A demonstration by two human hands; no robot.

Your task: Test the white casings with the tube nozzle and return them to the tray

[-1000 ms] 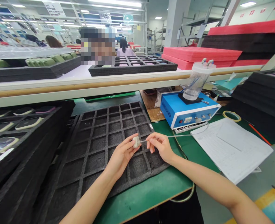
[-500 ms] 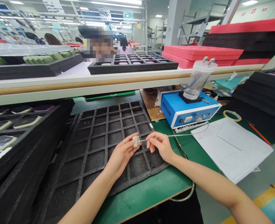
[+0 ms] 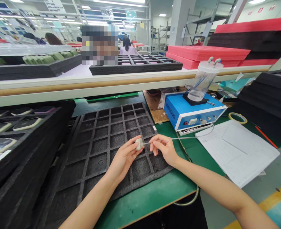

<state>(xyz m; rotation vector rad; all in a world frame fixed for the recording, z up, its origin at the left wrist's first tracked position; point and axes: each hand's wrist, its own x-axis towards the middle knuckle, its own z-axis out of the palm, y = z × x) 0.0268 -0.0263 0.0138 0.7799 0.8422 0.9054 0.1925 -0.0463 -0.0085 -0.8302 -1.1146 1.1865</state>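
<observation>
Between the thumb and fingers of my left hand (image 3: 126, 156) is a small pale, rounded block (image 3: 139, 144), its exact kind unclear. My right hand (image 3: 163, 148) pinches a thin clear tube (image 3: 183, 138) close to the block, and the tube's tip meets or nearly meets the block's right side. From my right hand the tube runs right, toward the front of a blue machine (image 3: 193, 111). Both hands are above the lower right part of a black foam tray (image 3: 107, 149) divided into square compartments.
A clear canister (image 3: 199, 81) stands on the blue machine. Stacked foam trays (image 3: 23, 152) holding pale-rimmed pieces rise at left. Papers (image 3: 238, 149) and a tape roll (image 3: 237, 118) lie at right. A shelf edge (image 3: 121, 83) crosses behind, and a person sits beyond it.
Both hands keep the same hold on the block and the tube. Only a very slight shift of the view shows.
</observation>
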